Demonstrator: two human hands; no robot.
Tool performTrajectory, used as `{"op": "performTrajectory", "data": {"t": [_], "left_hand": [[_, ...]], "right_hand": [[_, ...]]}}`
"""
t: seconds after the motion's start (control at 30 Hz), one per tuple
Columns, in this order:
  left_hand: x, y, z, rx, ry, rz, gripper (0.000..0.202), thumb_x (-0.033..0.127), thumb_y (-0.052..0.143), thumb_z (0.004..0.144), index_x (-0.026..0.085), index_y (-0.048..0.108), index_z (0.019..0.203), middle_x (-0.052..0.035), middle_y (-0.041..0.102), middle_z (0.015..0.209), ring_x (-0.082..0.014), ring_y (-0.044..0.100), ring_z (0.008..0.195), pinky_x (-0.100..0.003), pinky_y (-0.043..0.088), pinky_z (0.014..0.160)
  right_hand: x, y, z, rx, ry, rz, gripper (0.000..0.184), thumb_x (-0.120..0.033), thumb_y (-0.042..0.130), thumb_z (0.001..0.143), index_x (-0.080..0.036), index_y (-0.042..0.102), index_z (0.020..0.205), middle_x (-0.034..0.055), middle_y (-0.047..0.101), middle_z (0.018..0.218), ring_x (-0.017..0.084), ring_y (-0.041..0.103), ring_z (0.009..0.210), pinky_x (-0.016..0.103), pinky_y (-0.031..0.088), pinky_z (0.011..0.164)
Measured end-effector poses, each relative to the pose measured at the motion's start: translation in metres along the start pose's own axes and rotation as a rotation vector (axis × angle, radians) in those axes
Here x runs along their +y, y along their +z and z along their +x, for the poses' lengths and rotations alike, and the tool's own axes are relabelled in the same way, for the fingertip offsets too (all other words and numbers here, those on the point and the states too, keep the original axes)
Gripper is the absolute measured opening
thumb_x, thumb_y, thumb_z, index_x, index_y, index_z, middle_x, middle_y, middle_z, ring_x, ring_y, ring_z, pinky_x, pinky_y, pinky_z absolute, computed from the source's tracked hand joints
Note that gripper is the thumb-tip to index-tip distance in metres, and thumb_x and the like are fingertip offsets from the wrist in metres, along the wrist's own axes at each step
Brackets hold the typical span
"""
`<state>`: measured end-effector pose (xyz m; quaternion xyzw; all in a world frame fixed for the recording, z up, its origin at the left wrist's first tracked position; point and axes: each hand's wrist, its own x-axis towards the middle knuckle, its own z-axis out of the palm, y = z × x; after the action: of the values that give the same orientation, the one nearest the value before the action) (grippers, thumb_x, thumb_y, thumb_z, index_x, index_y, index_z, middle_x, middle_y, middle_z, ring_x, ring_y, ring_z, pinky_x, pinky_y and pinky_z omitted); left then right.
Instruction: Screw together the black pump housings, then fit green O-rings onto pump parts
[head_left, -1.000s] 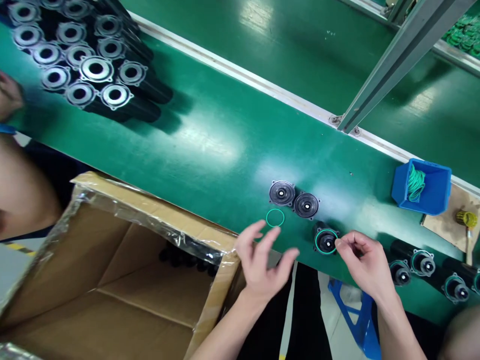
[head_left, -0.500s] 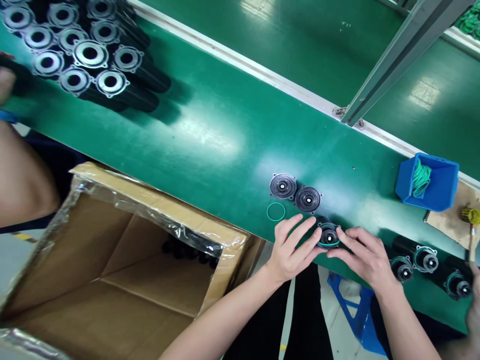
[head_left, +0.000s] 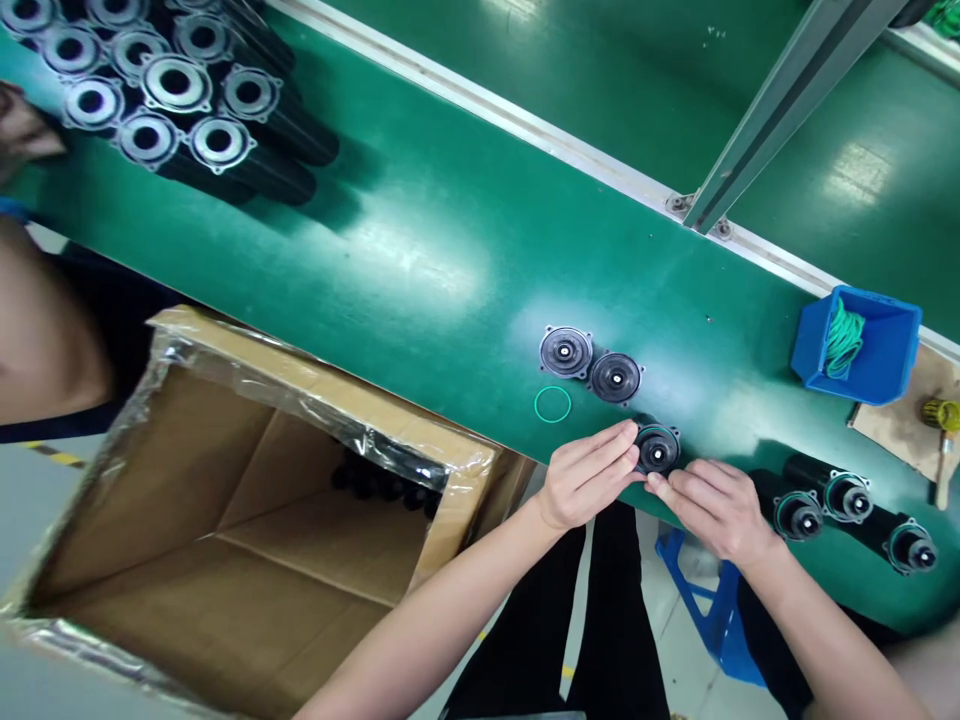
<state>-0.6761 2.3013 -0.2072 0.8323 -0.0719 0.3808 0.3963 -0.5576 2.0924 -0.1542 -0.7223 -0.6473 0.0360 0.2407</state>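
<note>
A black round flanged motor housing (head_left: 658, 453) stands at the table's near edge, its round face turned up to me. A green O-ring (head_left: 660, 429) shows along the upper rim of that face. My left hand (head_left: 589, 478) pinches the housing's left side with fingers pressed together. At its lower right rim, the closed fingers of my right hand (head_left: 709, 505) press against the edge. Beyond them stand two more housings, a left one (head_left: 565, 352) and a right one (head_left: 616, 379), neither with a green ring visible. A loose green O-ring (head_left: 553, 404) lies flat beside them.
Several ringed housings (head_left: 849, 497) stand at right, below a blue bin (head_left: 892, 350) of green O-rings and a brush (head_left: 942, 440) on cardboard. Many metal-topped housings (head_left: 177, 84) fill the upper left, by a co-worker's hand (head_left: 26, 130). An open carton (head_left: 300, 580) is at lower left.
My left fingers have drawn together, and my right fingers have moved down to the lower rim. The ring now shows along the upper rim instead of across the lower face. A co-worker's hand at right has withdrawn.
</note>
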Motion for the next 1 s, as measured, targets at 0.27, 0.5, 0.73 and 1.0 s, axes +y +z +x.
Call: {"op": "performTrajectory", "data": {"t": [0.27,0.5,0.73,1.0], "left_hand": [[0.012,0.021,-0.014,0.077,-0.207,-0.059,0.046,0.025,0.09,0.084,0.016,0.068,0.123,-0.0196,0.074,0.132,-0.0297,0.078,0.115,-0.045,0.071,0.094],[0.06,0.076,-0.009,-0.122,-0.263,-0.261,0.028,0.023,0.081,0.092,0.019,0.063,0.112,-0.0186,0.071,0.131,-0.0287,0.074,0.117,-0.045,0.068,0.094],[0.099,0.126,-0.014,-0.244,-0.303,-0.322,0.022,0.016,0.07,0.096,0.019,0.061,0.115,-0.016,0.068,0.123,-0.0273,0.068,0.11,-0.044,0.065,0.089],[0.086,0.119,-0.001,-0.458,-0.408,-0.464,0.055,0.008,0.065,0.091,0.022,0.051,0.142,-0.0148,0.065,0.13,-0.0304,0.064,0.118,-0.051,0.063,0.097]], "right_hand": [[-0.031,-0.015,-0.006,0.046,0.29,-0.266,0.036,-0.023,0.068,0.107,-0.024,0.064,0.143,0.0117,0.068,0.121,0.031,0.06,0.113,0.063,0.037,0.112],[-0.015,-0.036,-0.064,0.093,0.888,-0.659,0.039,-0.043,0.064,0.107,-0.018,0.069,0.136,0.019,0.055,0.15,0.051,0.046,0.139,0.086,0.015,0.113],[0.019,-0.054,-0.098,0.078,0.671,-0.533,0.029,-0.024,0.062,0.111,-0.021,0.064,0.139,0.0089,0.066,0.141,0.036,0.058,0.135,0.073,0.019,0.125],[-0.003,-0.056,-0.084,0.386,0.492,0.016,0.052,-0.005,0.051,0.104,-0.022,0.056,0.153,0.0124,0.062,0.145,0.035,0.053,0.141,0.073,0.035,0.121]]}}
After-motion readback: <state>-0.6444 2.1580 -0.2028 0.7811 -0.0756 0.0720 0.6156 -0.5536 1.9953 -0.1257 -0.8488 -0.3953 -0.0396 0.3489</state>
